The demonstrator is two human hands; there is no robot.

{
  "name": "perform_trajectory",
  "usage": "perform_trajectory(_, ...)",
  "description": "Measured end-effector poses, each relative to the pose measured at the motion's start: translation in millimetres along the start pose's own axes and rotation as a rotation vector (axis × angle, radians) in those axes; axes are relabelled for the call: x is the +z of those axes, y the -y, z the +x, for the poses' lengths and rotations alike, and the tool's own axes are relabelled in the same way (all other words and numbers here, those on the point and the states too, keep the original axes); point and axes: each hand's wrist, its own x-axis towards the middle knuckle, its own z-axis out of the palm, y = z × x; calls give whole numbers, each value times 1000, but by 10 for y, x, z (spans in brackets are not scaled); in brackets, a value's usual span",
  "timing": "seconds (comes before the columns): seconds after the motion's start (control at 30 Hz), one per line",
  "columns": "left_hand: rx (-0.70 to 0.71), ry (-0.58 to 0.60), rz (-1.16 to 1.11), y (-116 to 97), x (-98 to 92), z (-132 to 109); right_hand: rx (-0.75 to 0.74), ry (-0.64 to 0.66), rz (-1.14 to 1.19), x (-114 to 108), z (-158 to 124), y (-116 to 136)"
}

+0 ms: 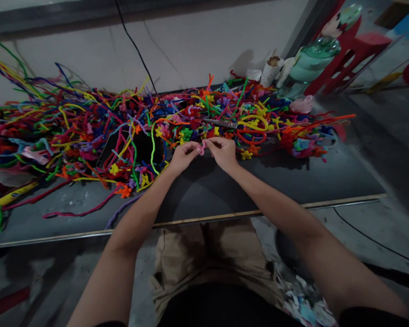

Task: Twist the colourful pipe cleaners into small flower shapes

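Note:
A short pink pipe cleaner (202,150), bent into small loops, is held up between my two hands over the dark tabletop. My left hand (185,156) pinches it from the left. From the right, the fingertips of my right hand (222,152) are closed on its other end. Just beyond lie scissors with silver blades (221,123) and one yellow and one red handle loop (254,123). Small flower shapes of twisted pipe cleaner, such as a yellow flower (246,155) and a green flower (185,134), sit around my hands.
A heap of coloured pipe cleaners (78,122) spreads along the table (204,195). A yellow tube-shaped thing (16,193) lies at the left. A green translucent container (308,66) and a red stool (356,52) stand at the right. A black cable (136,45) hangs behind.

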Motion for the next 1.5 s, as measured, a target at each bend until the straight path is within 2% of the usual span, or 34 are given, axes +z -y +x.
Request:
perform_trajectory(0.1, -4, -77, -156, -6, 0, 16, -4, 17, -3, -39, 30, -4)
perform_trajectory(0.2, -25, -126, -258, -18, 2, 25, -3, 102, -20, -90, 82, -7)
perform_trajectory(0.4, -102, -205, -338, 9, 54, 9, 105, 476, -92, -87, 72, 33)
perform_trajectory(0.5, -142, -230, -361, -7, 75, -6, 53, 599, -162, -207, 108, 107)
perform_trajectory(0.57, -150, -219, -392, -38, 72, -14, -14, 546, -316, -425, 220, 147)
perform_trajectory(0.6, -150, -208, -411, -55, 66, -16, -38, 458, -429, -567, 299, 154)
perform_trajectory(0.67, -152, -186, -441, -82, 51, -19, 8, 285, -749, -864, 470, 138)
perform_trajectory(0.7, -158, -179, -451, -91, 44, -18, 66, 267, -934, -995, 548, 119)
perform_trajectory(0.77, -175, -174, -465, -101, 38, -14, 130, 315, -1181, -1183, 666, 80)
perform_trajectory(0.83, -187, -180, -479, -102, 38, -7, 132, 363, -1283, -1262, 733, 65)
perform_trajectory(1.0, -190, -180, -503, -90, 28, 2, 162, 531, -1474, -1222, 794, 126)
perform_trajectory(1.1, -188, -191, -485, -76, 13, 6, 95, 560, -1492, -1186, 795, 209)
perform_trajectory(1.27, -198, -249, -428, -53, 7, 23, 47, 433, -1509, -1238, 817, 501)
perform_trajectory(1.4, -169, -282, -415, -59, -15, 43, 152, 300, -1432, -1368, 790, 629)
perform_trajectory(1.43, -165, -292, -411, -62, -22, 49, 200, 302, -1348, -1386, 747, 611)
perform_trajectory(1.5, -170, -311, -392, -67, -27, 55, 324, 390, -1059, -1371, 603, 524)
